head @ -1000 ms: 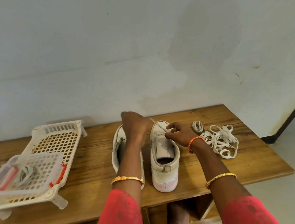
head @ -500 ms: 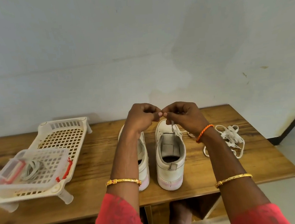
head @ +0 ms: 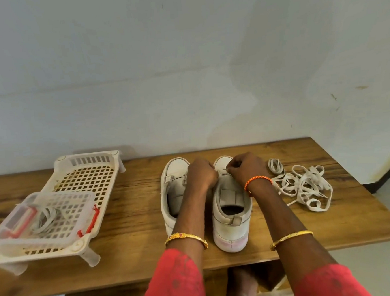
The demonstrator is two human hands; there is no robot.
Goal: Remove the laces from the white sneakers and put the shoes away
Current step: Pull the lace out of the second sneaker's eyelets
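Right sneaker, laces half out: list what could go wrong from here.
1. Both hands, left hand and right hand, work at the toe end of the right sneaker; nothing pins its heel, so a hard tug might drag it.
2. The loose lace pile lies just beside the right forearm; a sweep could snag it and pull it off the table.
3. The left sneaker stands close by and could get knocked.

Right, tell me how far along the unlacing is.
Done: a heap of loose laces lies on the table, right of the shoes. The left shoe shows no lace where visible, though the arm hides part of it. In hand: both hands, left and right, work at the right shoe near its toe. Left: finishing that lace, then putting both shoes away; they stand on the table.
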